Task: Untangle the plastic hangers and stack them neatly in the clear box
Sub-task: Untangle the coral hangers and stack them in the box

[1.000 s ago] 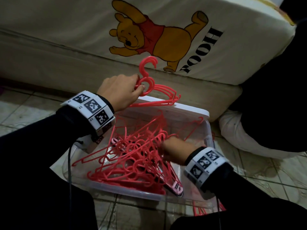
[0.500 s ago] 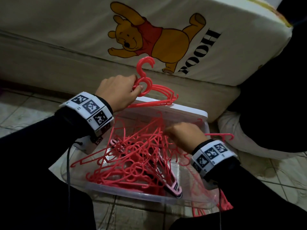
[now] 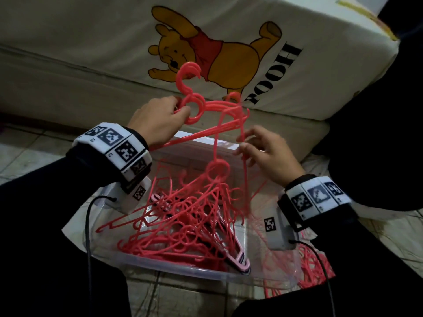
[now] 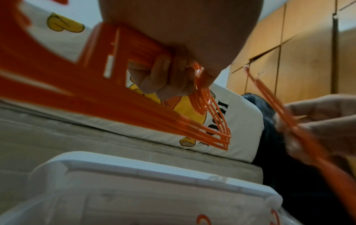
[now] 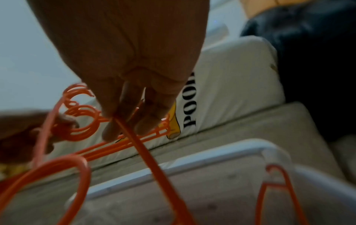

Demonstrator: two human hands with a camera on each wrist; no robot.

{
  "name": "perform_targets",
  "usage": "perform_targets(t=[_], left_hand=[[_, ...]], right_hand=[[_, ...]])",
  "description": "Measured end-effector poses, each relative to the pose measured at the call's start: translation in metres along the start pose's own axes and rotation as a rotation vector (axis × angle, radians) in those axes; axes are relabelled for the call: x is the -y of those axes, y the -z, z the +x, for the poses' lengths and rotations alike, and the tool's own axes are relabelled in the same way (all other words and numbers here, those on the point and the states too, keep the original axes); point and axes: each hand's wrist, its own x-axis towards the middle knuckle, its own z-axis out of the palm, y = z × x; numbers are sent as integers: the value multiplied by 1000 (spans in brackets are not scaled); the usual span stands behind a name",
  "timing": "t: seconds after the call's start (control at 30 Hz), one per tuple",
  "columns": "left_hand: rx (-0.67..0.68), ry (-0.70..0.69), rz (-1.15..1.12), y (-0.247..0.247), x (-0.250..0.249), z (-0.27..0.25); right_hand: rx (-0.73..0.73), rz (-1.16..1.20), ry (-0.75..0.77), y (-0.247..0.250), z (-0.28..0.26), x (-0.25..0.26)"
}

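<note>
Hangers, coral red and still tangled, fill the clear box (image 3: 160, 267) at lower centre of the head view as a loose pile of hangers (image 3: 183, 223). Our left hand (image 3: 158, 122) curls round the necks of an aligned bunch of hangers (image 3: 201, 108), held above the box's far rim in the middle of the frame. Our right hand (image 3: 267, 156), right of centre, pinches the thin bar of a single hanger (image 3: 217, 170) that hangs down into the pile. Behind, a cartoon-bear mattress (image 3: 297, 42) spans the top.
</note>
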Motion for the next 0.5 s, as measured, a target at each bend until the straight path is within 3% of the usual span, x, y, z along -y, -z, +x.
perform_targets(t=[0.07, 0.2, 0.37, 0.5], left_hand=[[29, 24, -59, -1, -1, 0], [58, -21, -138, -1, -5, -1], [159, 40, -522, 0, -25, -16], [189, -52, -445, -4, -30, -18]], right_hand=[[-86, 276, -101, -2, 3, -1], [-218, 612, -191, -9, 10, -4], [-258, 951, -299, -22, 13, -4], [-275, 1113, -335, -31, 14, 0]])
